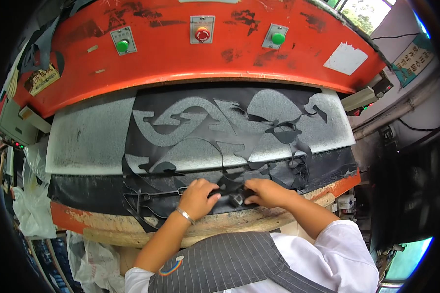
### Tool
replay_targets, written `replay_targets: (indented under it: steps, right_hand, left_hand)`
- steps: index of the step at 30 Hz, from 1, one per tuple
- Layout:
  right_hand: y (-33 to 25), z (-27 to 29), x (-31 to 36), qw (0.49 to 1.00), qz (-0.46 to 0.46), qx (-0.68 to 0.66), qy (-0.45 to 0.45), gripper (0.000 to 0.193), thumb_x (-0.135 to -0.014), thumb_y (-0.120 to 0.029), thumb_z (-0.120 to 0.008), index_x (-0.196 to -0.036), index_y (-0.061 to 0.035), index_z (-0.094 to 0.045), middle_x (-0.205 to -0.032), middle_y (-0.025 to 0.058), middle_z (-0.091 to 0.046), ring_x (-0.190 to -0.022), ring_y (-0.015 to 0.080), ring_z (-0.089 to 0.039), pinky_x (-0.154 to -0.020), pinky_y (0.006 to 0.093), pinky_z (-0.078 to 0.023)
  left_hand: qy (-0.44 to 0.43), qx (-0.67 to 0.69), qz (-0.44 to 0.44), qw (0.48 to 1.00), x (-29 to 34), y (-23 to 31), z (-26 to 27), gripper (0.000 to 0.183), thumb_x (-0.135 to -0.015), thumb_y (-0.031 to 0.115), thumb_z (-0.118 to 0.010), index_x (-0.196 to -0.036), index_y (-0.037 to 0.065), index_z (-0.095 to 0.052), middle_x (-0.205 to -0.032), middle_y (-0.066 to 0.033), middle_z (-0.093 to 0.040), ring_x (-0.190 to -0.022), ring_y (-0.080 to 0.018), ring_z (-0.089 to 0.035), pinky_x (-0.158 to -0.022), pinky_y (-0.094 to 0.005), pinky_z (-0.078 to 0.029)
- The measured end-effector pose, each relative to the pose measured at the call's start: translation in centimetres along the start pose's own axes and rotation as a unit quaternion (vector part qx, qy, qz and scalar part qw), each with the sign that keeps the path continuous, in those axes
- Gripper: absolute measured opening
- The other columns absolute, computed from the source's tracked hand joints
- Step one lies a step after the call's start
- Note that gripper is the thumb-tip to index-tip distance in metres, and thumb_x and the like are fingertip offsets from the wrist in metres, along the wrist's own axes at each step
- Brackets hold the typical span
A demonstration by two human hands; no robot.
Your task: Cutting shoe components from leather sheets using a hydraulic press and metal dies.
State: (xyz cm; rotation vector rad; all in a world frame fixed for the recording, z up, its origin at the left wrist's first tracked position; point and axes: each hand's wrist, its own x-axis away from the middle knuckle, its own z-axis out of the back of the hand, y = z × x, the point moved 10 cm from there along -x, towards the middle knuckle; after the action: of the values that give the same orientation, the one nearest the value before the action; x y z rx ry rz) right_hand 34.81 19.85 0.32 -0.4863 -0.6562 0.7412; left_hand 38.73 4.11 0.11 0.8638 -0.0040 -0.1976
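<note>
Black sheet material point(143, 141) with curved cut-outs lies on the pale board point(90, 132), grey showing through the openings. Loose dark scraps point(232, 183) trail from it onto the black front ledge point(85, 190), between and around both hands. The left hand point(198, 198), a silvery bracelet point(185, 215) at its wrist, reaches over these scraps, thumb and forefinger spread apart. The right hand point(266, 192) curls just beside a small dark block point(237, 199), fingers bent; I cannot tell whether either hand pinches anything. Behind the board, an orange panel point(161, 53) carries 2 green buttons point(122, 46) and 1 red button point(202, 33).
</note>
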Motion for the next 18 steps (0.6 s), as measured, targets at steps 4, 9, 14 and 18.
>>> replay_targets:
  steps: [4,9,14,18]
  right_hand:
    - [1.5,4.5,1.3,0.982,-0.102,-0.142,0.073,0.034,-0.075,-0.024,-0.082,-0.092,-0.0039,-0.061,-0.073,0.0013,-0.059,-0.071,0.0129,-0.054,-0.063,0.0305,-0.044]
    - [-0.7,6.5,-4.6,0.919,-0.103,-0.352,0.145,0.026,-0.082,-0.02,-0.076,-0.093,-0.0021,-0.062,-0.075,-0.0014,-0.057,-0.069,0.0081,-0.052,-0.064,0.0254,-0.043]
    - [-6.2,6.8,-11.8,0.956,-0.082,-0.197,0.2,0.024,-0.082,-0.02,-0.075,-0.091,-0.0002,-0.064,-0.084,0.0039,-0.063,-0.073,0.0114,-0.059,-0.072,0.028,-0.049]
    - [-16.5,3.7,-17.7,0.954,0.13,-0.032,0.269,0.027,-0.076,-0.021,-0.078,-0.089,0.0007,-0.067,-0.1,0.0144,-0.066,-0.087,0.03,-0.062,-0.08,0.0372,-0.05]
  left_hand:
    - [0.042,0.091,-0.047,0.994,2.0,0.0,4.3,0.025,-0.08,0.018,-0.072,-0.1,0.005,-0.067,-0.101,-0.012,-0.064,-0.096,-0.03,-0.059,-0.085,-0.0368,-0.047]
    - [0.138,0.092,-0.01,0.986,5.0,-4.3,12.0,0.017,-0.08,0.016,-0.072,-0.093,0.004,-0.069,-0.094,-0.0112,-0.066,-0.09,-0.0295,-0.061,-0.081,-0.0372,-0.049]
    - [0.213,-0.009,0.039,0.976,5.6,-10.6,18.8,0.012,-0.08,0.012,-0.069,-0.09,0.005,-0.068,-0.093,-0.0106,-0.067,-0.09,-0.0309,-0.06,-0.08,-0.0382,-0.048]
    - [0.274,-0.076,0.054,0.957,4.9,-15.9,21.3,0.025,-0.08,0.014,-0.069,-0.103,0.006,-0.066,-0.102,-0.0117,-0.067,-0.101,-0.0328,-0.058,-0.089,-0.042,-0.045]
